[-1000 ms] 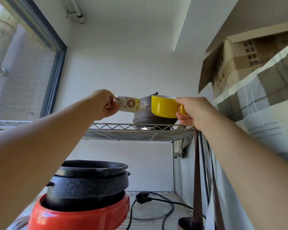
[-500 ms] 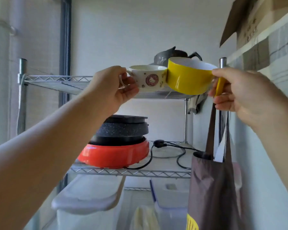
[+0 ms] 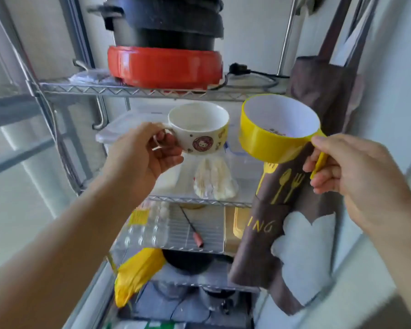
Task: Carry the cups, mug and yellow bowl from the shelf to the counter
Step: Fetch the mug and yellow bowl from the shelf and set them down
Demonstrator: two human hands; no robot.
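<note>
My left hand (image 3: pixel 144 151) grips the handle of a white mug (image 3: pixel 199 129) printed with a red cartoon badge. It is held upright in the air in front of the wire shelf (image 3: pixel 138 90). My right hand (image 3: pixel 342 172) pinches the yellow handle of the yellow bowl (image 3: pixel 275 131), which is white inside and tilts slightly toward me. Mug and bowl hang side by side with a small gap between them. Something small and dark lies in the bowl's bottom; I cannot tell what it is.
A red cooker base with a black pot (image 3: pixel 164 53) and a black power cord (image 3: pixel 249 74) sit on the shelf above the mug. Plastic boxes, a yellow bag (image 3: pixel 135 274) and racks fill the lower shelves. A brown apron (image 3: pixel 301 222) hangs at the right.
Both hands have come down from the top shelf with the mug and bowl, and my view has tilted downward. The items now hang below the red cooker's shelf.
</note>
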